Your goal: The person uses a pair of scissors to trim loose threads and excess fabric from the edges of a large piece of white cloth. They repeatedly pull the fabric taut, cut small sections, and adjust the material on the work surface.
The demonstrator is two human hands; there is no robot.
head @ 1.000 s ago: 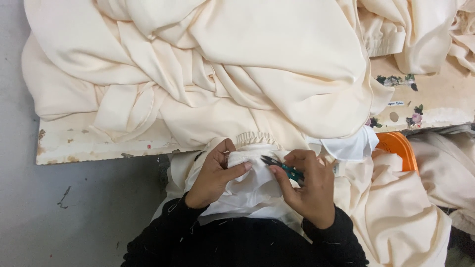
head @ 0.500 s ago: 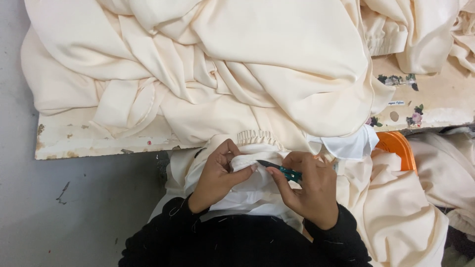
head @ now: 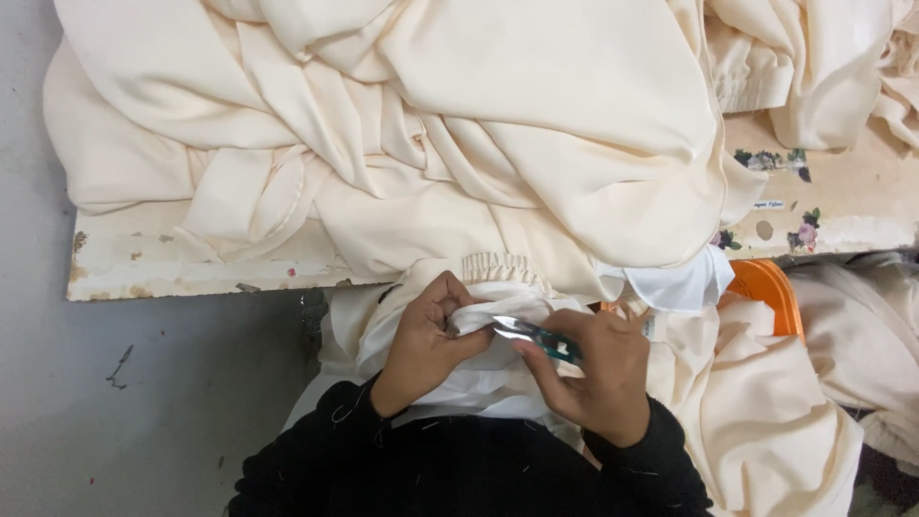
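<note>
Since the earlier frame the thread snips [head: 536, 335] have swung left, tips now at the fold pinched by the left hand [head: 429, 337]. Left hand closed, fingers gripping a bunched edge of white fabric [head: 479, 383] on the lap. Right hand [head: 586, 375] curled tight round the snips' teal handle. Cream garment pile [head: 431, 144] covers the worn worktop [head: 144, 268] above. Orange basket [head: 766, 292] at right, part buried in cloth.
</note>
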